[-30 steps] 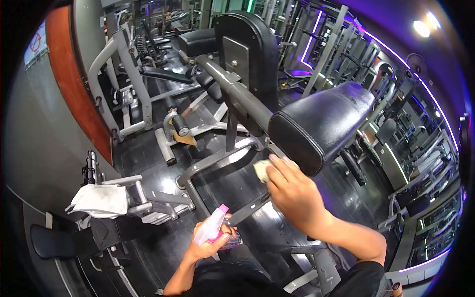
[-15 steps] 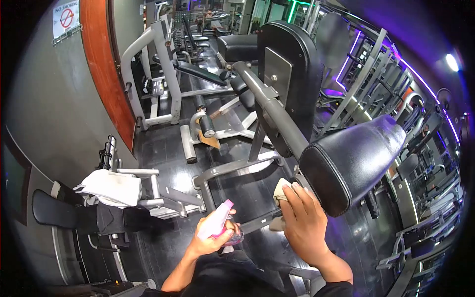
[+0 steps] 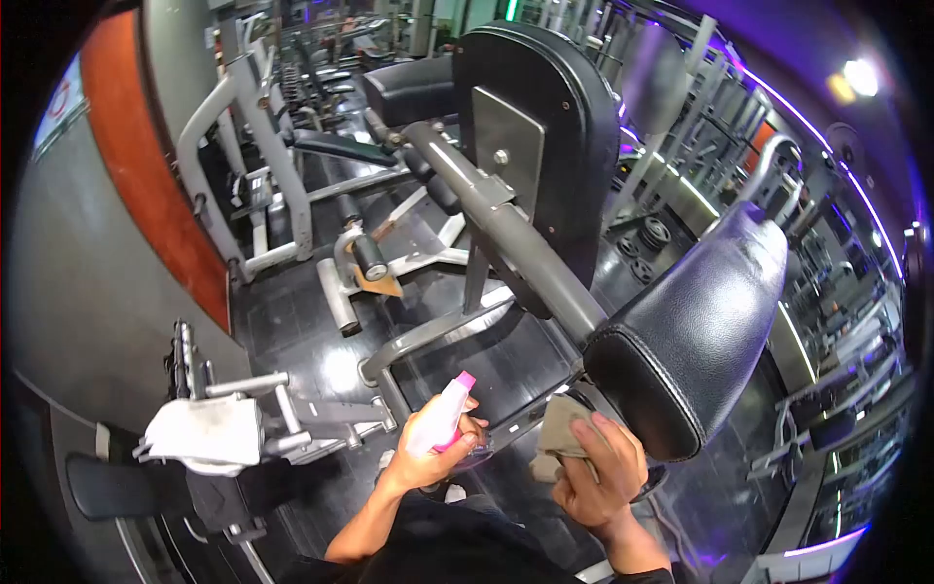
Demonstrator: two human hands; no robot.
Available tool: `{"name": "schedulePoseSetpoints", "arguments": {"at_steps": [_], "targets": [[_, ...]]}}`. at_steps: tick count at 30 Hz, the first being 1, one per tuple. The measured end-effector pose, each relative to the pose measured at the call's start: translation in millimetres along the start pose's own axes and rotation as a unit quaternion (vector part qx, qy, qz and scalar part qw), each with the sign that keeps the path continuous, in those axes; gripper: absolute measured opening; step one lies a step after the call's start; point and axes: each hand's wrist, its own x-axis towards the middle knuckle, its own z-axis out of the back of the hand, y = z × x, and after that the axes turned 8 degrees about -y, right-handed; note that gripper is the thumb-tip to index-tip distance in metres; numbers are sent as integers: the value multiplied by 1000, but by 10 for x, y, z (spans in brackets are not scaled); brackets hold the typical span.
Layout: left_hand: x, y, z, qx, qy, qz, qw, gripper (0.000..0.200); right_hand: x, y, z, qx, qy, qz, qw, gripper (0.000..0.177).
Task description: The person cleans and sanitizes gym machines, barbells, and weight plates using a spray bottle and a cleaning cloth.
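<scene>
Left hand (image 3: pixel 428 450): fingers are closed around the spray bottle (image 3: pixel 441 420), which leans with its pink tip upward.
Right hand (image 3: pixel 605 475): fingers are bent, pinching the folded cloth (image 3: pixel 562 428) near the pad's lower end; if they touch, I cannot tell.
Pad (image 3: pixel 691 331): black, stitched, shining.
Floor (image 3: pixel 735 501): dark, glossy.
Room: gym, grey wall (image 3: pixel 107 224), purple light strip (image 3: pixel 788 109), white towel (image 3: pixel 206 431) at left.

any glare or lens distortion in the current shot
Head view: strong fisheye, dark corners, the orange-red panel bowed; head view: glare on the black pad and the floor; head view: ceiling lamp blown out, spray bottle looking washed out.
</scene>
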Motion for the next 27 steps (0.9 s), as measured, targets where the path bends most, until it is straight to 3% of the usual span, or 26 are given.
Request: {"name": "schedulePoseSetpoints", "arguments": {"at_steps": [3,5,6,7,9,11,15,17,19,21,27], "targets": [[238,21,135,17,45,10,999,36,-193,142,-105,-2,-60,-62,996,15],[383,70,216,-3,76,11,997,34,-361,335,-233,49,-181,-165,968,19],[463,69,256,-8,86,29,996,35,-340,429,-306,129,-185,-210,951,22],[539,76,295,-16,103,35,994,35,-246,484,-363,111,-187,-218,952,22],[680,88,378,-18,123,56,991,37,15,537,-508,56,-65,-172,981,22],[817,65,472,-39,148,68,986,37,205,564,-771,-28,-44,-239,970,17],[1029,120,739,27,199,98,975,37,774,394,-1183,-217,19,-324,921,44],[1121,149,803,-48,193,97,975,38,937,234,-1293,-243,5,-353,903,53],[1208,127,888,-42,212,99,971,39,975,152,-1386,-277,-14,-349,895,54],[1277,134,988,-42,218,89,971,39,1078,122,-1397,-260,-39,-389,883,54],[1412,82,1192,-63,222,115,966,40,1263,-271,-1516,-349,-65,-386,851,48]]}}
